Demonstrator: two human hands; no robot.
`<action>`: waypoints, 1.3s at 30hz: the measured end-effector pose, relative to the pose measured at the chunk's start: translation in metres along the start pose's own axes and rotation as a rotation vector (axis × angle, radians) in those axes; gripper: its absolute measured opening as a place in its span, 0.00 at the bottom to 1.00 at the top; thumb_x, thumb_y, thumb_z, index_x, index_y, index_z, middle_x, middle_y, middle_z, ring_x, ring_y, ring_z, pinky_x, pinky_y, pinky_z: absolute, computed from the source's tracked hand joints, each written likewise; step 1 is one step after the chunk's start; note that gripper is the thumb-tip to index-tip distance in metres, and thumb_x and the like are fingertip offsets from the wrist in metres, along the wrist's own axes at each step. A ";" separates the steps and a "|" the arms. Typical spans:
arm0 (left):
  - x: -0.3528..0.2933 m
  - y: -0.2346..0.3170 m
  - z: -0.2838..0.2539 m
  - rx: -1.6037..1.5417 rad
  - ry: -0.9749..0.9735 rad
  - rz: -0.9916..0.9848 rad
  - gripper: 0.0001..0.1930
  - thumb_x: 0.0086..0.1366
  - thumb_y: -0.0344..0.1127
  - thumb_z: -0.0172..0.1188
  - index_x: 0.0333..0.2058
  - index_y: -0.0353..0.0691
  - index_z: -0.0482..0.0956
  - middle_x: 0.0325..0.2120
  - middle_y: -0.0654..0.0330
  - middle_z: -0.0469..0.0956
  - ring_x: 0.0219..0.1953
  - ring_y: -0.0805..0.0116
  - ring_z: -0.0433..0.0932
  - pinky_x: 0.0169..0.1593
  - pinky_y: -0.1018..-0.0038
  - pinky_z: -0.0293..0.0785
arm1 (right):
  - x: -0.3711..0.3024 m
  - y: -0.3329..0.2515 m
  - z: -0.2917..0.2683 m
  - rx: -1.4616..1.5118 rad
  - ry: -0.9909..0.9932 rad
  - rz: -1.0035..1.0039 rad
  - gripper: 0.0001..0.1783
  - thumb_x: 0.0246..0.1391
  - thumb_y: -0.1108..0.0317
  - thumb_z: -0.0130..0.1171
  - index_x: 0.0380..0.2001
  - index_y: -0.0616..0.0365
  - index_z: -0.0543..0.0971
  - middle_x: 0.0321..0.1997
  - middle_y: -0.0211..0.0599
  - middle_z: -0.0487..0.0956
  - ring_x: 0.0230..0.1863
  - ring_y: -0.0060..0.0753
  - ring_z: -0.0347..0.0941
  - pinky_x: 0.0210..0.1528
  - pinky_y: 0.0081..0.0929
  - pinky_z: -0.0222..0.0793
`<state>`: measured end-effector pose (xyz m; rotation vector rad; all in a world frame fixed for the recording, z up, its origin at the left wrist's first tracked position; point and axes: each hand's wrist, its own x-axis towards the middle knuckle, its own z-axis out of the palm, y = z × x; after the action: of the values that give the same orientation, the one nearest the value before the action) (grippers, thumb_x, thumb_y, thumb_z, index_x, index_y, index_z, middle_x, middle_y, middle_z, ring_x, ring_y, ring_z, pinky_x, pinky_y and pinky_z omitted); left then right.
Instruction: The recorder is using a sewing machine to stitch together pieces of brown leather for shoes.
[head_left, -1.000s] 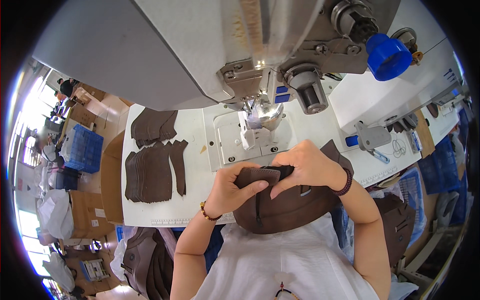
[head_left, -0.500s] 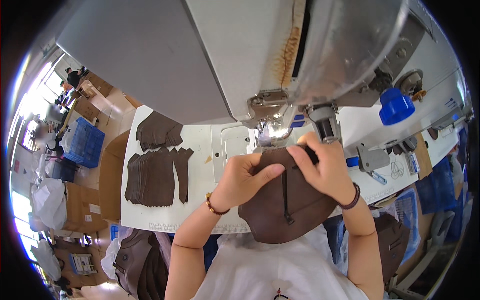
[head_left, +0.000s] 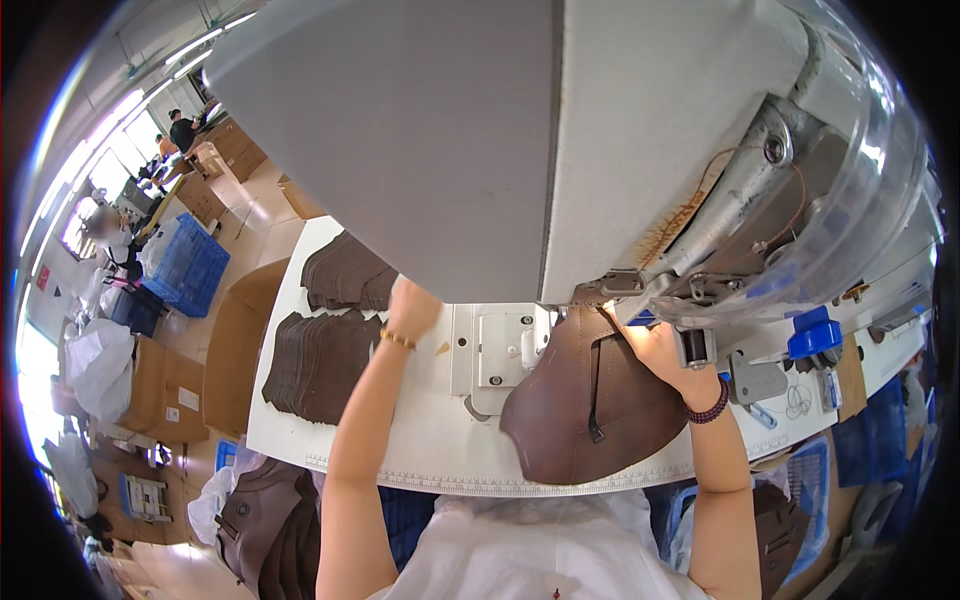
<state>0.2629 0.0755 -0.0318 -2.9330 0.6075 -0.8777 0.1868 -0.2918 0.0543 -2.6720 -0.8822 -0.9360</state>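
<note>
A brown leather-like panel point(head_left: 560, 420) with stitch lines and a narrow black strip point(head_left: 596, 390) lies on the sewing table, its top end under the sewing machine head point(head_left: 640, 150). My right hand point(head_left: 665, 350) grips the panel's upper right edge, fingertips partly hidden close to the machine's needle area. My left hand point(head_left: 412, 312) is off the panel, beside the far stack of brown pieces point(head_left: 345, 272); the machine head and the hand's own back hide its fingers. Nearer me lies a second stack of brown cut pieces point(head_left: 315, 365), next to my left forearm.
A ruler strip runs along the table's front edge point(head_left: 440, 484). To the right are a blue knob point(head_left: 815, 333), a grey metal part point(head_left: 757, 380) and a small blue cutter point(head_left: 763, 416). More brown panels point(head_left: 270, 525) hang at lower left; cardboard boxes point(head_left: 165, 390) and a blue crate point(head_left: 187, 265) stand beyond.
My left hand has let go of the panel and moved left to the stacks. My right hand stays at the panel, which has turned slightly. The view has shifted, showing more of the machine head.
</note>
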 end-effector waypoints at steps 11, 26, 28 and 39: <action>0.039 -0.127 0.056 -0.258 -0.059 -0.376 0.09 0.56 0.32 0.56 0.30 0.31 0.79 0.29 0.41 0.78 0.30 0.43 0.75 0.37 0.61 0.73 | -0.002 0.010 0.006 0.065 0.012 -0.228 0.16 0.53 0.63 0.53 0.44 0.55 0.75 0.36 0.34 0.77 0.40 0.33 0.74 0.44 0.32 0.69; 0.012 0.099 -0.139 -0.610 0.406 0.160 0.15 0.40 0.22 0.65 0.31 0.44 0.83 0.21 0.69 0.77 0.25 0.74 0.72 0.30 0.77 0.67 | -0.016 0.007 0.000 0.521 -0.075 0.122 0.16 0.46 0.63 0.62 0.38 0.57 0.76 0.33 0.37 0.77 0.35 0.36 0.74 0.37 0.29 0.70; 0.022 0.106 -0.143 -0.535 0.435 0.337 0.20 0.37 0.30 0.69 0.35 0.50 0.84 0.25 0.68 0.75 0.23 0.75 0.67 0.28 0.76 0.59 | -0.027 0.008 0.008 0.573 0.042 0.248 0.17 0.41 0.65 0.66 0.37 0.56 0.77 0.32 0.36 0.77 0.35 0.38 0.75 0.37 0.30 0.70; 0.018 0.135 -0.134 -0.685 0.379 0.601 0.14 0.46 0.22 0.61 0.36 0.32 0.80 0.40 0.51 0.77 0.46 0.54 0.76 0.43 0.69 0.79 | -0.035 0.021 0.016 0.976 -0.088 0.353 0.20 0.41 0.63 0.67 0.41 0.53 0.78 0.43 0.35 0.77 0.46 0.36 0.72 0.47 0.29 0.68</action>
<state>0.1562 -0.0440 0.0731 -2.7350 2.0293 -1.3285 0.1852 -0.3200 0.0202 -1.9068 -0.6103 -0.1949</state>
